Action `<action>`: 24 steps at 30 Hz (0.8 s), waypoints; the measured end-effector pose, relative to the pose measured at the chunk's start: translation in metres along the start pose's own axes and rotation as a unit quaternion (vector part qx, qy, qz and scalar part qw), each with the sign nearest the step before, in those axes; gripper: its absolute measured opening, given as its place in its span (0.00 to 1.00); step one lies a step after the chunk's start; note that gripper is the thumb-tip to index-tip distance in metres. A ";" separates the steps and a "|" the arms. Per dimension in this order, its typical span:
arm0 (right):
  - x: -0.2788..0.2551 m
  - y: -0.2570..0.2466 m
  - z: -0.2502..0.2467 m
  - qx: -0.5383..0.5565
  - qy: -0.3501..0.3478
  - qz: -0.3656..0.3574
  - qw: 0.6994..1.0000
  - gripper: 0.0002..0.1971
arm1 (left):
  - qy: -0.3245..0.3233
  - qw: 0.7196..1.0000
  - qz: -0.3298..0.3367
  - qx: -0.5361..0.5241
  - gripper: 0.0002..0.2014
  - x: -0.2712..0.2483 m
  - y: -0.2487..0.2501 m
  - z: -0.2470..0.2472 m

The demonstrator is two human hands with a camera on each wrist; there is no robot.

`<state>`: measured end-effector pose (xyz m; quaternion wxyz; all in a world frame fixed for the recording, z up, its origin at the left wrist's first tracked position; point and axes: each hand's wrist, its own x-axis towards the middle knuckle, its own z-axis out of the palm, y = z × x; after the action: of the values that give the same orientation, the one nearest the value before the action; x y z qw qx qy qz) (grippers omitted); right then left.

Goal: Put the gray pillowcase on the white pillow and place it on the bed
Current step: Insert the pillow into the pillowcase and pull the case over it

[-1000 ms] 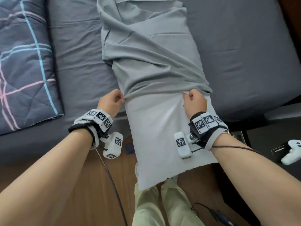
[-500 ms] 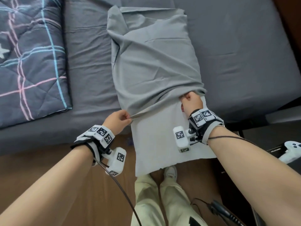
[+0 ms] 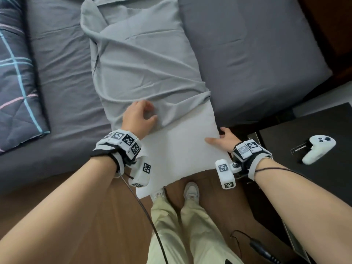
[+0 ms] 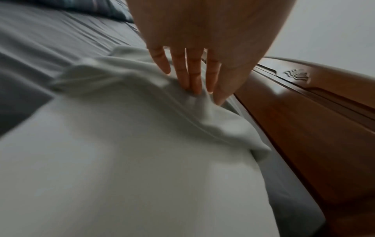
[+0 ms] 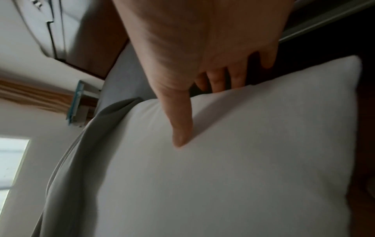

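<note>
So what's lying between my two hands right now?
Head view: bare white pillow between the left hand and right hand, and the gray pillowcase hem.

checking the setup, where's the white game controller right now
In the head view the white game controller lies on the black side table at the right, beside the bed and just beyond the right hand.

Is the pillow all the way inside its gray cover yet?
Not yet. The gray pillowcase already covers the far part of the white pillow; the near end is bare and hangs past the bed. The left hand rests on the bunched case edge, and the right hand grips the pillow's side. Left: pull the case over the rest, then lay it on the bed.
</note>
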<state>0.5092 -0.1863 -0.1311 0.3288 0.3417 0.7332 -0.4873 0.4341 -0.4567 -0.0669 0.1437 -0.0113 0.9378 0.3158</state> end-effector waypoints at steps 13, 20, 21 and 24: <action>-0.024 0.012 0.021 0.131 -0.089 -0.110 0.981 0.20 | -0.117 0.980 0.070 0.142 0.17 0.044 0.092 0.057; -0.015 -0.040 0.028 0.118 0.054 -0.201 0.971 0.13 | -0.186 0.974 0.120 0.043 0.16 0.041 0.118 0.048; -0.014 -0.050 0.028 0.127 0.067 -0.208 0.967 0.13 | -0.195 0.970 0.140 0.032 0.16 0.040 0.123 0.042; -0.017 -0.083 0.021 0.191 0.107 -0.220 0.951 0.07 | -0.199 0.962 0.184 -0.009 0.14 0.042 0.139 0.023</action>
<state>0.4531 -0.2332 -0.0829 0.0613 0.2788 0.7144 -0.6389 0.3841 -0.3287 -0.0137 0.2668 0.2233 0.8731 0.3415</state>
